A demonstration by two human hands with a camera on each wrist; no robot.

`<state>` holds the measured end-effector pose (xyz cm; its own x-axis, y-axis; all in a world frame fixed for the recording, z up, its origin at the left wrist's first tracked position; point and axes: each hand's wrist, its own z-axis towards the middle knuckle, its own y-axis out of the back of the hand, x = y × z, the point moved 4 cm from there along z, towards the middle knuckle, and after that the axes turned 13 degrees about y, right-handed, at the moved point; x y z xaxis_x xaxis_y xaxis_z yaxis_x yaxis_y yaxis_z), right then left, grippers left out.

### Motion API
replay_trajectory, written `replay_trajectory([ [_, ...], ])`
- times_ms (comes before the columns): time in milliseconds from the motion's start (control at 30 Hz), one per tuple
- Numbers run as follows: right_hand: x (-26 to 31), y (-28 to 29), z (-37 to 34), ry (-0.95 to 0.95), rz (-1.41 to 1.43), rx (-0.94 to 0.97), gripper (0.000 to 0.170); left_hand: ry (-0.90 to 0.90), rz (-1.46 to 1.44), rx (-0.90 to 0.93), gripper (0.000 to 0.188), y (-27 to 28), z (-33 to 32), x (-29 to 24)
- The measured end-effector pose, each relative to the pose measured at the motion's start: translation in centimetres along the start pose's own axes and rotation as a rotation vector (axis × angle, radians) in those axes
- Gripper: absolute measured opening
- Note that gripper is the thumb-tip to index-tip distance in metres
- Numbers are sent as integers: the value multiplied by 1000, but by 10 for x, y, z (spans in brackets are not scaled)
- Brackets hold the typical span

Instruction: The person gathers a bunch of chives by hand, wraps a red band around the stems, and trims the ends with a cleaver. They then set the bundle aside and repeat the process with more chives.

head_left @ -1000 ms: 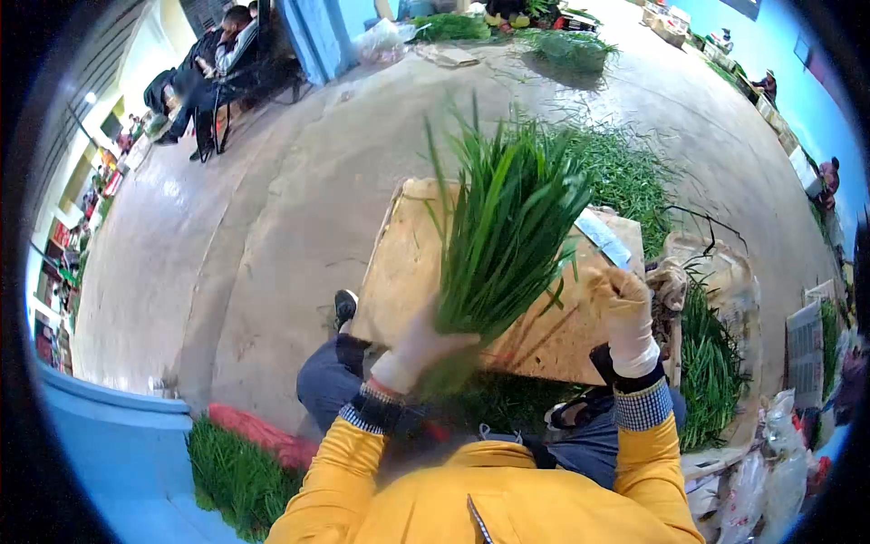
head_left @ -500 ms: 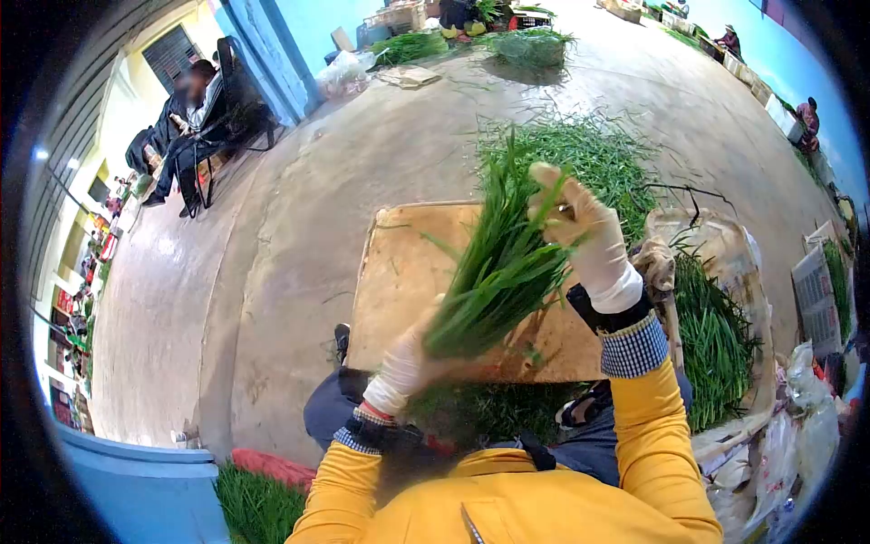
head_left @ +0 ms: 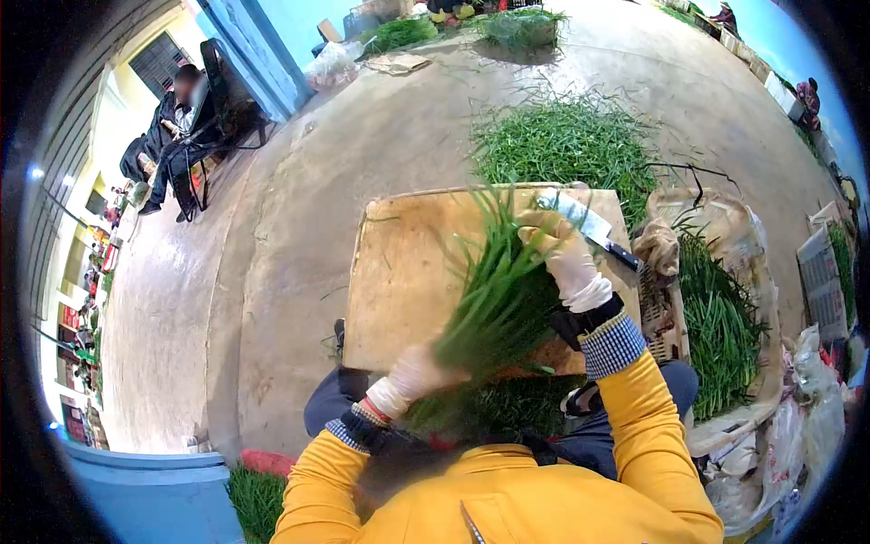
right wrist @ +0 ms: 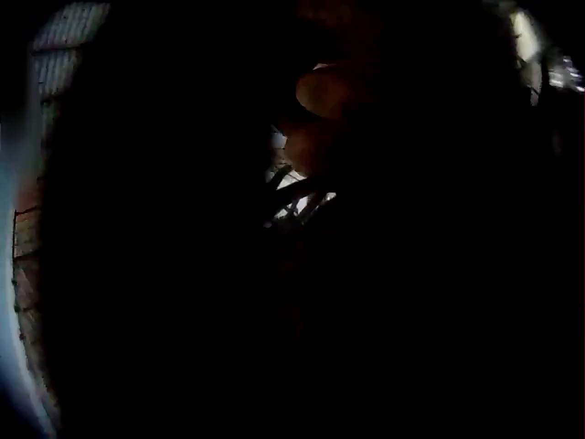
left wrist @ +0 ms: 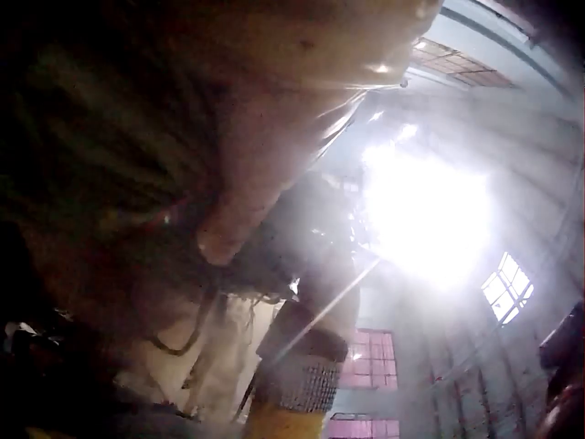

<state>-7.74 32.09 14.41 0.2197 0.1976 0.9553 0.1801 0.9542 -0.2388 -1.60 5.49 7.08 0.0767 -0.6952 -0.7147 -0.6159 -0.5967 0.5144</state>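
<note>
A bundle of long green leafy stalks leans over the wooden board. The gloved left hand grips its lower end, with the fingers curled round the stalks. Up at the leaf tips is the gloved right hand, its fingers bent at the bundle's right side; whether they pinch any leaves cannot be made out. A cleaver with a black handle lies at the board's far right. In the left wrist view the left hand is dim and blurred; the right wrist view is almost black.
Cut greens are heaped on the floor beyond the board. To the right stands a crate with more stalks, a crumpled cloth at its near left edge and plastic bags beside it. A seated person is at the far left.
From beside the board's right edge, the right hand has come in to the bundle's leaf tips, then moved slightly lower. The bundle has tipped lower, still in the left hand. The cleaver is uncovered.
</note>
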Motion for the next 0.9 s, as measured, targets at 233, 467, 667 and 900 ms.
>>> replay_trajectory([
  [233, 7, 80, 1, 69, -117, -161, 30, -221, 68, -4, 89, 19, -9, -46],
  [467, 43, 144, -5, 179, -199, -305, 22, -135, 179, 6, 90, 20, 1, -40],
  [667, 56, 162, -15, 241, -245, -304, 16, -205, 237, -44, 92, 16, 0, -40],
  [900, 49, 162, -24, 470, -492, -128, 22, -201, 293, -74, 93, 13, -2, -48],
])
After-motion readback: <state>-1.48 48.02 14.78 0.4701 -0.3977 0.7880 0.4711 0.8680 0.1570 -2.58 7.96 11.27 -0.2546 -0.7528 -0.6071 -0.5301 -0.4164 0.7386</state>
